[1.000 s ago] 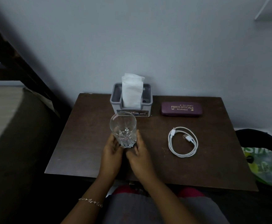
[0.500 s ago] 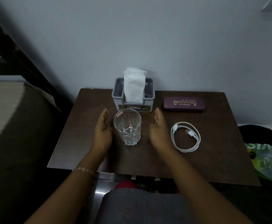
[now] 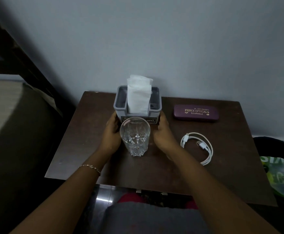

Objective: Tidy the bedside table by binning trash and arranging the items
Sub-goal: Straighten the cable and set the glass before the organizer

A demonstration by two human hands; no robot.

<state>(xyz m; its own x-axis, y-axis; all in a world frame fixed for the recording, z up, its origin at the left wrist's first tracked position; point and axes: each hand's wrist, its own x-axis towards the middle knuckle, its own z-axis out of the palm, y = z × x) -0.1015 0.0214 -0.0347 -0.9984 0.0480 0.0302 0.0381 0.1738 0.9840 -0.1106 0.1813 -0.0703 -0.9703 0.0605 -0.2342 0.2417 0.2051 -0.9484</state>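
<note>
No loose trash shows on the surface (image 3: 80, 149); arranging is what remains. Your left hand (image 3: 111, 132) and right hand (image 3: 161, 132) press flat against the tissue holder (image 3: 121, 105), behind the glass (image 3: 135, 137). Right of the holder lie the spectacle case (image 3: 196, 113) and coiled cable (image 3: 198, 146).

The drinking glass (image 3: 135, 136) hides most of the tissue holder's (image 3: 121, 102) front label; the green bag (image 3: 283, 178) runs off the right edge.
</note>
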